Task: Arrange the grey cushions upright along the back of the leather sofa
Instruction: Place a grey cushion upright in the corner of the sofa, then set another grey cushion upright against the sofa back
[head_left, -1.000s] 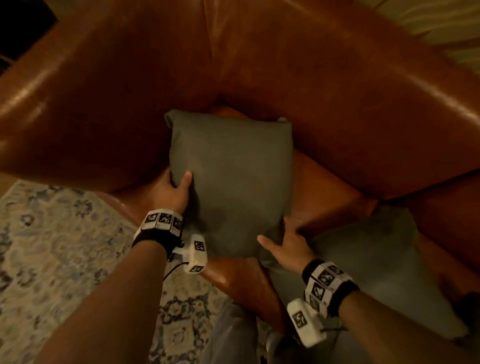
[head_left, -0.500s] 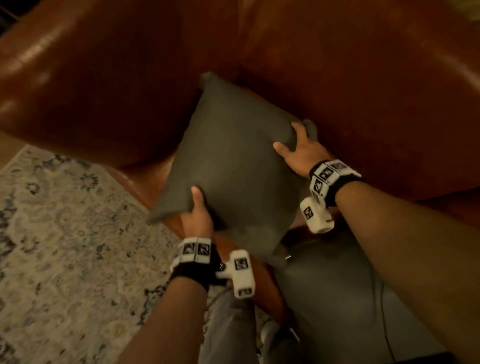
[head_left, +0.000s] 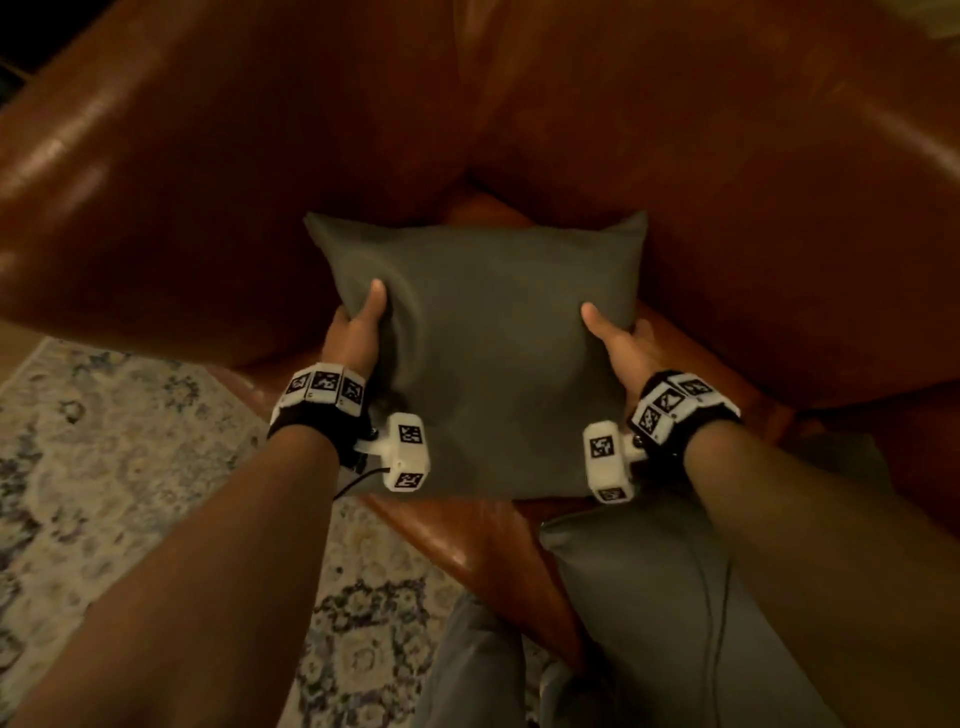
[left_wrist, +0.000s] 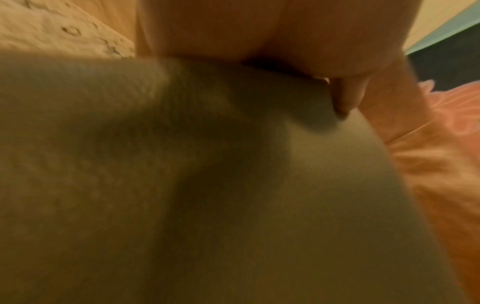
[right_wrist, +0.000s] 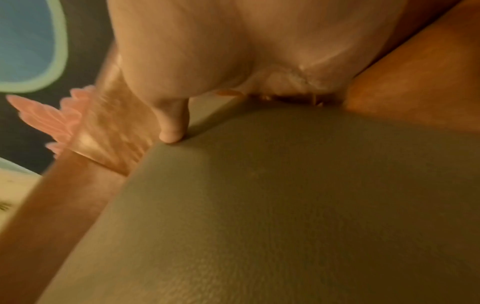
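Note:
A square grey cushion (head_left: 488, 358) is held over the corner seat of the brown leather sofa (head_left: 727, 208), its top edge toward the backrest. My left hand (head_left: 358, 332) grips its left side, thumb on the front face and fingers hidden behind. My right hand (head_left: 618, 343) grips its right side the same way. In the left wrist view the grey cushion (left_wrist: 207, 205) fills the frame under my thumb. In the right wrist view my thumb presses the grey cushion (right_wrist: 285, 205). A second grey cushion (head_left: 649, 597) lies on the seat at lower right, under my right forearm.
The sofa's left armrest (head_left: 130, 182) and backrest meet in a corner behind the held cushion. A pale patterned rug (head_left: 104, 493) covers the floor at the left. My grey-trousered legs (head_left: 478, 665) stand against the seat's front edge (head_left: 467, 540).
The cushion was tilted with my right hand at its top corner. It now sits square to me, and both hands hold its left and right sides lower down.

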